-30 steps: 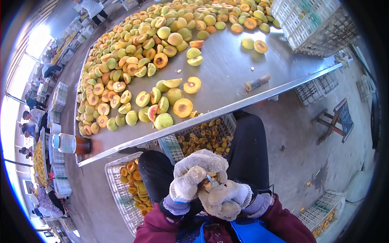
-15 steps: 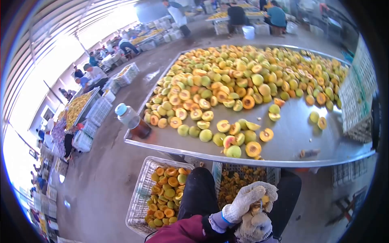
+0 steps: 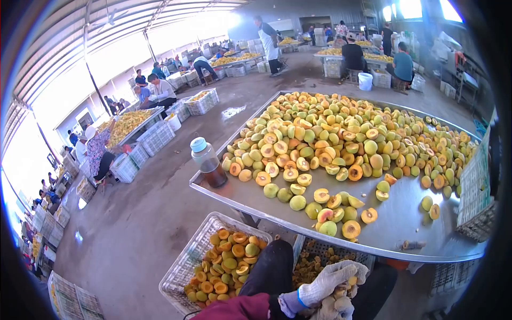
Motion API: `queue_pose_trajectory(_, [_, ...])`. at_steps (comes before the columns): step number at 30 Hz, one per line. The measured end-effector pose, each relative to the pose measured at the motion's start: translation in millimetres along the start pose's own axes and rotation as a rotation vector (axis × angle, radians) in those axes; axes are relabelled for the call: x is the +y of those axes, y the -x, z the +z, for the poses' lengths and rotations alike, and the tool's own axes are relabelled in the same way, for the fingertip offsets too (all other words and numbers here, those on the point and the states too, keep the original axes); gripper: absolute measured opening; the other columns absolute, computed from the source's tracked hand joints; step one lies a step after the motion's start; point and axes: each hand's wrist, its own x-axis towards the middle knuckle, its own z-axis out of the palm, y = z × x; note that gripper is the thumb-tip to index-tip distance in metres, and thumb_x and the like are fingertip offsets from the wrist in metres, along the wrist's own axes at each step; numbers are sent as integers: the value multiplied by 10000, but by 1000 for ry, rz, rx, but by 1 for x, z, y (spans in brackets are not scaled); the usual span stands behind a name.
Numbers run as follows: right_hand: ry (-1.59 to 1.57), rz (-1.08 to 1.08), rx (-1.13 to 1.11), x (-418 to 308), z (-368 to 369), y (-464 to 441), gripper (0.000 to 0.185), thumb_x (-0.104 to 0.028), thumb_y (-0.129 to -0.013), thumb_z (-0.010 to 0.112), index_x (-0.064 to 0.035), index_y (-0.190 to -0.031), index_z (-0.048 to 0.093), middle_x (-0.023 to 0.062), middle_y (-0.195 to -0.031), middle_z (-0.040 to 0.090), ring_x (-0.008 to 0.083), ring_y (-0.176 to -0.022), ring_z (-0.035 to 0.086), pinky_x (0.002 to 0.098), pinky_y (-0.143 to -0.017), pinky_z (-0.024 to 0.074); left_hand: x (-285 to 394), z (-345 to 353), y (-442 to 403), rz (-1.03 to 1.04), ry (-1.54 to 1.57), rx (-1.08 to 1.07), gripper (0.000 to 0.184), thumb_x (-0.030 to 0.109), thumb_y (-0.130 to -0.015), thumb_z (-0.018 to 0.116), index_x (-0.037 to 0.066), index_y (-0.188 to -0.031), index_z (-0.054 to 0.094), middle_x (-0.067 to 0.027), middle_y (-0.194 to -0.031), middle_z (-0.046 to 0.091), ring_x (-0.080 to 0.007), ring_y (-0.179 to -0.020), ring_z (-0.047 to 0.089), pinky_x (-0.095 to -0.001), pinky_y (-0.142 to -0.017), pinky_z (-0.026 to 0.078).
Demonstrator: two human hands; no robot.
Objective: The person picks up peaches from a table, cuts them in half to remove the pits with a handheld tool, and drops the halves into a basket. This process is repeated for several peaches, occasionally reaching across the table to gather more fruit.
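Observation:
At the bottom of the head view, my left hand [image 3: 326, 282], in a pale glove with a blue band at the wrist, is closed round a small yellow-orange fruit piece [image 3: 352, 280]. My right hand [image 3: 336, 308], also gloved, is closed just below and touches it; what it grips is hidden. Both are above my lap, in front of a crate [image 3: 368, 260] of small brown pieces. A pale crate [image 3: 178, 269] of halved fruit stands to the left. Beyond lies a metal table [image 3: 266, 205] with a heap of green and orange fruit halves [image 3: 320, 128].
A jar of dark liquid [image 3: 209, 162] stands at the table's left corner. A tall crate [image 3: 476, 186] and a small wrapped object [image 3: 413, 245] are at its right. People work at other fruit-laden tables farther back; a person in a white apron [image 3: 269, 45] stands in the aisle.
The view has swung up and to the left, showing more of the hall. Both hands now appear lower and farther right, still together, and my right hand is partly cut off.

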Motion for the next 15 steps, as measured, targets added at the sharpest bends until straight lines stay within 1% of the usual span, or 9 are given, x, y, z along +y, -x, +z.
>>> queue_pose_trajectory(2, [-124, 42, -55, 3, 22, -1, 293, -302, -871, 536, -106, -657, 498, 48, -749, 615, 171, -599, 570, 343, -482, 414, 2, 1, -6, -48, 222, 73, 356, 373, -978, 532, 80, -1177, 568, -40, -946, 625, -110, -700, 607, -223, -543, 471])
queue_pose_trajectory(3, [156, -48, 139, 5, 27, 3, 257, -282, -885, 522, -108, -699, 496, 35, -714, 572, 148, -591, 552, 320, -481, 410, 3, 0, -6, -105, 446, 150, 350, 382, -979, 525, 87, -1165, 563, -40, -953, 628, -117, -704, 611, -230, -531, 469])
queue_pose_trajectory(5, [722, -219, 507, 5, 31, 5, 184, -242, -913, 495, -111, -783, 490, 11, -645, 486, 101, -573, 516, 273, -479, 402, 8, -14, -6, -98, 367, 214, 425, 445, -976, 493, 60, -1148, 539, -70, -926, 617, -169, -738, 636, -232, -515, 460])
queue_pose_trajectory(7, [394, -234, 222, -4, 20, 2, 120, -92, -907, 486, -94, -793, 450, 16, -625, 446, 119, -412, 425, 304, -388, 378, 21, -27, -1, -3, 113, 304, 441, 455, -972, 483, 57, -1154, 542, -69, -953, 631, -176, -747, 652, -225, -495, 462])
queue_pose_trajectory(9, [435, -132, 141, -15, 6, 1, 131, -60, -907, 494, -90, -788, 449, 35, -616, 477, 128, -361, 403, 293, -348, 336, 50, -50, 15, 220, -64, 380, 418, 420, -958, 517, 50, -1149, 548, -89, -982, 647, -195, -798, 673, -237, -518, 496])
queue_pose_trajectory(11, [486, -99, 199, -15, -9, 7, 96, -74, -917, 510, -85, -825, 483, 36, -615, 500, 125, -377, 429, 277, -358, 346, 72, -99, 23, 355, -277, 645, 412, 412, -965, 521, 44, -1141, 575, -81, -966, 659, -193, -831, 678, -255, -560, 521])
queue_pose_trajectory(12, [539, -69, 268, -14, -14, 7, 65, -88, -926, 525, -79, -862, 518, 38, -615, 523, 121, -394, 455, 262, -368, 356, 73, -151, 24, 450, -1126, 864, 372, 408, -935, 564, 71, -1077, 634, -71, -972, 667, -215, -824, 678, -302, -618, 534])
queue_pose_trajectory(13, [559, -65, 289, -21, -10, 6, 62, -89, -926, 527, -79, -866, 519, 37, -616, 524, 121, -394, 456, 261, -369, 356, 98, -142, 40, 361, -1934, 932, 274, 356, -862, 644, 126, -1006, 684, -64, -1003, 661, -256, -879, 657, -370, -742, 529])
queue_pose_trajectory(15, [575, -101, 283, -39, -4, -1, 55, -90, -926, 531, -77, -873, 523, 37, -617, 528, 120, -396, 459, 259, -370, 356, 104, -139, 35, 465, -2312, 1041, 224, 345, -816, 658, 166, -946, 699, -61, -1051, 644, -284, -994, 610, -409, -870, 489])
